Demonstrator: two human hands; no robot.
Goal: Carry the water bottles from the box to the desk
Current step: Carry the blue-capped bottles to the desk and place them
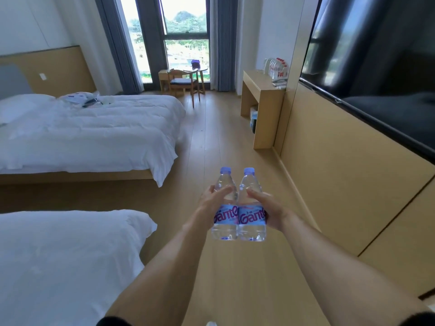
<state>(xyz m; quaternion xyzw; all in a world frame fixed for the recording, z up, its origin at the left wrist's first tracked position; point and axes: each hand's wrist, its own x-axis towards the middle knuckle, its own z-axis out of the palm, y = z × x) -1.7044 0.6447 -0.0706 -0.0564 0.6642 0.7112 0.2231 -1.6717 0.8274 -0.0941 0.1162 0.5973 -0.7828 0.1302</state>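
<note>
From the head camera I am seeing both arms stretching out in front of me, each hand carrying one upright water bottle over the wooden floor (211, 128). The left hand (213, 203) is wrapping the left bottle (224, 208), fingers curling round its far side where I cannot follow them; the right hand (266, 209) is gripping the right bottle (251, 208) the same way, with the thumb lying across the clear upper body. The two bottles are touching side by side, blue caps up, and their labels are partly covered by the hands, so I am reading only part of the lettering. The desk (261, 90) is standing well ahead against the right wall, with a row of red-capped bottles (279, 67) on it, too small for me to count. Something is sitting in the shadow under the desk, but I cannot tell what. A dark screen (376, 67) is running off the right edge, and two white beds (89, 132) are cut off on the left. My sleeves are barely showing at the bottom edge.
</note>
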